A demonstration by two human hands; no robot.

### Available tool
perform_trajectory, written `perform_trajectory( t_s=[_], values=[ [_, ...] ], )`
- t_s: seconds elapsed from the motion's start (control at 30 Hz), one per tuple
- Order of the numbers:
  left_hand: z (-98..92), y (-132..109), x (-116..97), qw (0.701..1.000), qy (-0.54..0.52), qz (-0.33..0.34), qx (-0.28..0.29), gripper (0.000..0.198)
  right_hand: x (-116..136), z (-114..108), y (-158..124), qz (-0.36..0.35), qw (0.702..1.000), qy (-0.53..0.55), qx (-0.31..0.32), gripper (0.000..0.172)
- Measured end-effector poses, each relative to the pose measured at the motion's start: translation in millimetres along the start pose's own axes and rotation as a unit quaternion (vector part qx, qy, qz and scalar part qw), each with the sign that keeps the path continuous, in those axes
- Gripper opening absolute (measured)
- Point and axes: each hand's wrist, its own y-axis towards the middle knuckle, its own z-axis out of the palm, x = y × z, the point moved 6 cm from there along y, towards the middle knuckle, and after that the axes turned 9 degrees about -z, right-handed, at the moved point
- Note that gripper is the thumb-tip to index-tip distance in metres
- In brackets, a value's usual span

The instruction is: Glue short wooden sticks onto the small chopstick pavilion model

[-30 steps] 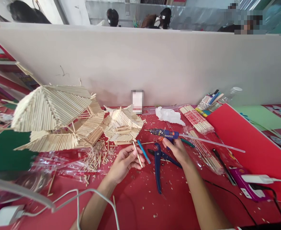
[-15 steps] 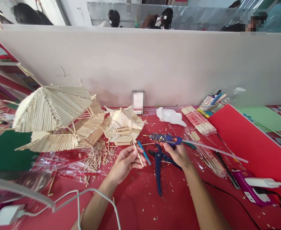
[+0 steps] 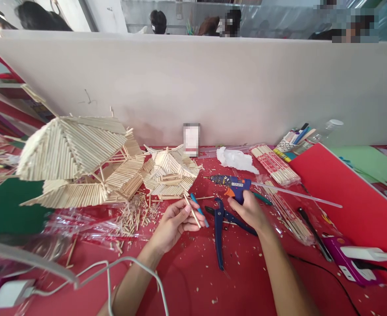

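Between the thumb and fingers of my left hand [image 3: 175, 221] is a short wooden stick [image 3: 192, 211], held at a slant. A blue pen [image 3: 199, 210] lies just behind it; I cannot tell whether the fingers touch it. My right hand [image 3: 251, 210] is closed round the handle of a blue glue gun [image 3: 236, 186], its nozzle pointing left and a long clear glue stick [image 3: 298, 193] sticking out at the back. The orange trigger shows in front of the thumb. Below the gun lies a dark blue cutter [image 3: 218, 232]. A small stick-built model roof [image 3: 168, 173] stands beyond my left hand.
A larger stick-built pavilion [image 3: 71, 153] stands at the left, with loose stick offcuts [image 3: 137, 217] beside it. Bundled sticks [image 3: 275, 164], a red board [image 3: 351, 206] and a purple power strip [image 3: 348, 261] are at the right. A white cable [image 3: 137, 263] crosses the front left.
My right hand has slid down and right on the glue gun's handle, uncovering the orange trigger, and the gun has risen slightly. My left hand with the stick has barely moved.
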Motion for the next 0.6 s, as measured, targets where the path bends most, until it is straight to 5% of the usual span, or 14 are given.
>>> perform_trajectory(
  t_s=[0.47, 0.6],
  values=[
    [-1.0, 0.4, -0.2, 1.0, -0.004, 0.007, 0.009, 0.036, -24.4, 15.5, 11.8, -0.078, 0.965, -0.25, 0.01, 0.022],
    [-3.1, 0.2, -1.3, 1.0, -0.005, 0.007, 0.001, 0.034, -1.0, 15.9, 5.9, -0.12, 0.958, -0.259, 0.014, 0.029]
  ],
)
